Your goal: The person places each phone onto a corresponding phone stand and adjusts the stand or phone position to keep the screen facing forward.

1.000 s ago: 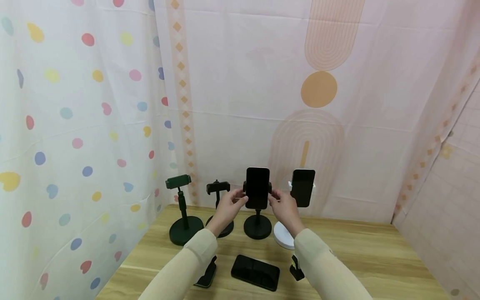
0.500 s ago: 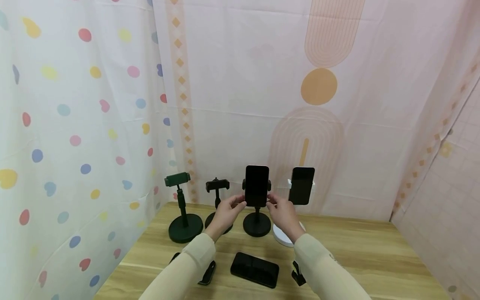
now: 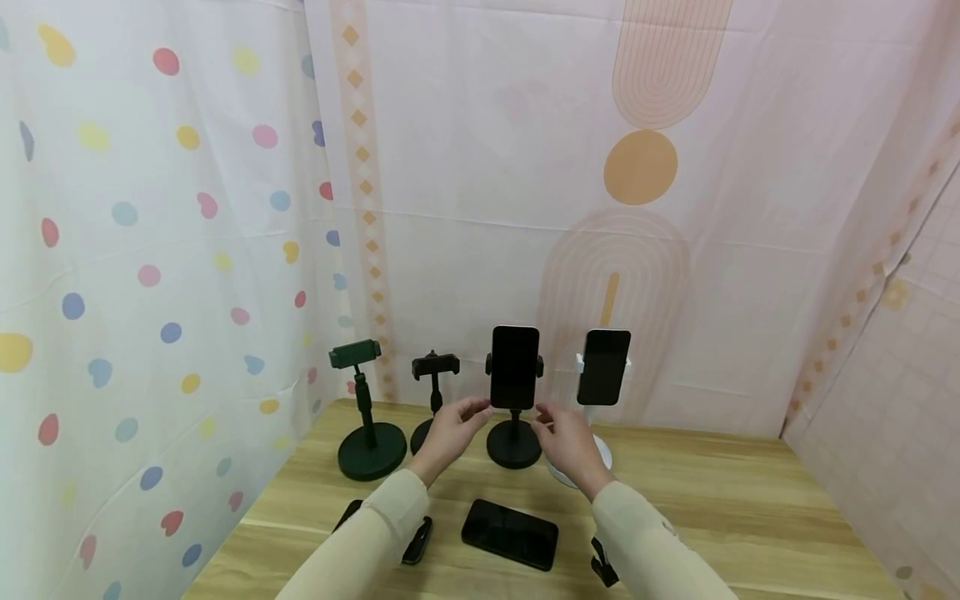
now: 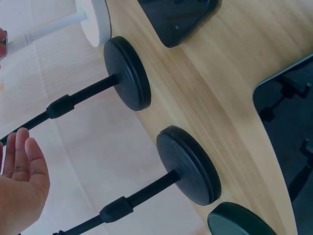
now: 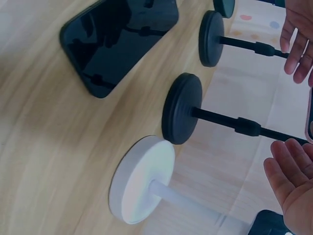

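Note:
A black-screened phone [image 3: 514, 367] stands upright in the clamp of a black phone stand [image 3: 513, 444]. My left hand [image 3: 453, 432] is just below its lower left corner, fingers relaxed and holding nothing. By the lower right corner is my right hand [image 3: 566, 439], also holding nothing, its fingers loosely bent. In the left wrist view the left palm [image 4: 22, 188] shows beside the stand's pole. The right wrist view has the right hand [image 5: 293, 181] near that pole, fingers extended. A second phone [image 3: 604, 367] sits in a white stand [image 3: 602, 457], partly behind the right hand.
To the left stand a green phone stand [image 3: 372, 451] and another black stand [image 3: 436, 367], both without phones. A phone [image 3: 510, 534] lies flat on the wooden table [image 3: 697, 500]. Dark items [image 3: 417, 540] lie partly under the left sleeve, and a small black object [image 3: 603, 564] beside the right.
Both hands have come away from the sides of the middle phone, moving slightly down and apart. The phone remains upright in its clamp. The head view has shifted a little.

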A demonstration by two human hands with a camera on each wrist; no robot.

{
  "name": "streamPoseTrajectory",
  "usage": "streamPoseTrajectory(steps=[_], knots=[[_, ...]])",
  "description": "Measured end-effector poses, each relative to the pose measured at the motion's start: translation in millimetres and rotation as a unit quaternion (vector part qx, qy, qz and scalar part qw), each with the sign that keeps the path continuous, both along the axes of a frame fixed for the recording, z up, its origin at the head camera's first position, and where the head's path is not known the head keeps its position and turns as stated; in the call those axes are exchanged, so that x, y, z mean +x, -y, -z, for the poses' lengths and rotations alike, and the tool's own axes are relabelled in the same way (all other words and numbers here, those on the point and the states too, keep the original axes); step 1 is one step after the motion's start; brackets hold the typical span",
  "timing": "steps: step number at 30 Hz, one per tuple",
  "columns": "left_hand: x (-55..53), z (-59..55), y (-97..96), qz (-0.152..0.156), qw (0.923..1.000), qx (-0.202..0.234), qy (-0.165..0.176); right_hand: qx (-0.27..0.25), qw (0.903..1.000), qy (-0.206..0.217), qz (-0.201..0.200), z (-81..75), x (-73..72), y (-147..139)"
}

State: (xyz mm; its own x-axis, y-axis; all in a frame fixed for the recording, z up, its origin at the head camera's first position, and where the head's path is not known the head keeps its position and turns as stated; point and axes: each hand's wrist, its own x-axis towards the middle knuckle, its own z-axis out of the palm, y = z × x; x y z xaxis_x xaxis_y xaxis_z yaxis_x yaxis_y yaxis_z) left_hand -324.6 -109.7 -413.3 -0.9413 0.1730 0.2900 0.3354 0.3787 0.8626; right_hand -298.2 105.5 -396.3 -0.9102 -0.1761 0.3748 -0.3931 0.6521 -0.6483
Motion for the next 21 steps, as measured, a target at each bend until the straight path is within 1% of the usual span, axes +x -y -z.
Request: streamPoseTrajectory(steps=[3, 7, 11, 14, 18, 21], knots=[[-0.3, 2.5, 1.3, 0.004, 1.0000, -0.005, -0.004, 0.018, 0.9998, 0.003, -0.006, 4.8, 2.7, -2.6], [-0.7, 6.6, 3.1, 0.010, 0.9999, -0.012, 0.002, 0.054, 0.9985, 0.005, -0.013, 11.2, 6.3, -7.0], [-0.6, 10.6, 4.2, 0.012, 0.9994, -0.032, 0.009, 0.092, 0.9955, -0.003, -0.023, 18.8, 9.7, -11.6], [0.1, 12.9, 4.7, 0.012, 0.9989, -0.045, 0.003, 0.118, 0.9926, -0.018, -0.022, 25.6, 12.1, -14.4], [1.6, 15.7, 5.6, 0.013, 0.9982, -0.058, -0.004, 0.136, 0.9902, -0.024, -0.018, 35.0, 14.2, -18.1], [3.2, 18.4, 7.1, 0.011, 0.9972, -0.074, -0.002, 0.144, 0.9894, -0.011, -0.016, 41.5, 16.0, -20.5]])
